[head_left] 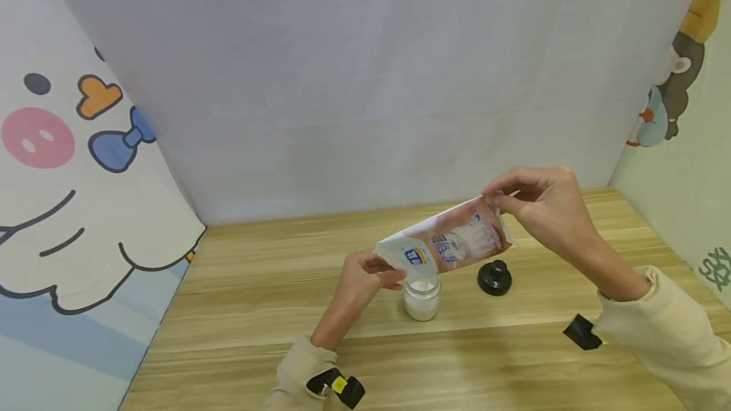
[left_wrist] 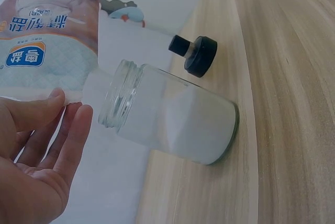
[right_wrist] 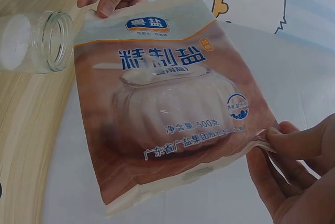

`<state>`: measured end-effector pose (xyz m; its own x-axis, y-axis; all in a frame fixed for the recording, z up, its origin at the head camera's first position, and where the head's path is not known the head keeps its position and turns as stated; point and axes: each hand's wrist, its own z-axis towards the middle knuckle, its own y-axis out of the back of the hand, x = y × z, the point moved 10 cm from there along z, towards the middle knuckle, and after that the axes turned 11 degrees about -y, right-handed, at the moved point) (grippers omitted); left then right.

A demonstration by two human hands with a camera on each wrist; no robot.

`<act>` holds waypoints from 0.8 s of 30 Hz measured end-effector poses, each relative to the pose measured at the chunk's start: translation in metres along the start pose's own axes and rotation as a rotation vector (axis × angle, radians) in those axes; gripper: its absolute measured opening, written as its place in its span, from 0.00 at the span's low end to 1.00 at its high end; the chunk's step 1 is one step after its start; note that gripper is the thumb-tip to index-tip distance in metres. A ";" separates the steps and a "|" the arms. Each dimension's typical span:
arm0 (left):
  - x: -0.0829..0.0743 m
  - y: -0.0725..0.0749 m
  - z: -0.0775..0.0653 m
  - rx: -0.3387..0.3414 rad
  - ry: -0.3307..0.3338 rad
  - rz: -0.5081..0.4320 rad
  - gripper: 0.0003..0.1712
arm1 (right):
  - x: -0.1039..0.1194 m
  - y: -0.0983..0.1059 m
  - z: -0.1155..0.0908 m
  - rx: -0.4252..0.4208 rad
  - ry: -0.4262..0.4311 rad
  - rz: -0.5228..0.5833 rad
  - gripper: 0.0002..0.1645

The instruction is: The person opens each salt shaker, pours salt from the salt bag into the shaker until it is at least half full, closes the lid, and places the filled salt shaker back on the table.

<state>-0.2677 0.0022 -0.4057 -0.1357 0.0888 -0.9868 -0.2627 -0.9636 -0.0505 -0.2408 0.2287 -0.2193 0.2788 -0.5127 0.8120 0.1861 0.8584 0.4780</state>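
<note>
A salt bag (head_left: 451,241), brown and pale blue with printed Chinese text, is held tilted above a glass jar (head_left: 421,303). My left hand (head_left: 360,281) pinches its lower, pale end beside the jar's mouth. At the raised brown end, my right hand (head_left: 553,211) pinches the edge between thumb and fingers. The left wrist view shows white contents in the lower part of the jar (left_wrist: 178,119), with the bag's corner (left_wrist: 78,72) close to its mouth. Whether salt is falling I cannot tell. The bag's front (right_wrist: 172,109) faces the right wrist camera.
A black lid (head_left: 495,279) with a knob lies on the wooden table (head_left: 257,309), right of the jar. Behind the table hangs a pale cloth (head_left: 342,81). Cartoon-printed panels (head_left: 63,208) stand at the sides. Black camera mounts (head_left: 582,333) are on both sleeves.
</note>
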 end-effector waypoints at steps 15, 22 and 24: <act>0.000 -0.002 0.002 0.011 -0.008 0.014 0.15 | -0.001 0.003 0.001 0.001 -0.013 -0.007 0.04; 0.001 0.000 0.002 -0.012 -0.004 -0.001 0.15 | 0.000 0.001 0.002 0.002 -0.021 -0.028 0.04; 0.000 0.001 0.002 -0.014 -0.006 -0.004 0.16 | 0.001 0.000 0.003 0.002 -0.013 -0.028 0.04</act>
<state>-0.2696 0.0019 -0.4058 -0.1409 0.0942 -0.9855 -0.2500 -0.9666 -0.0567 -0.2429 0.2285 -0.2174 0.2610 -0.5360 0.8029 0.1913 0.8439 0.5012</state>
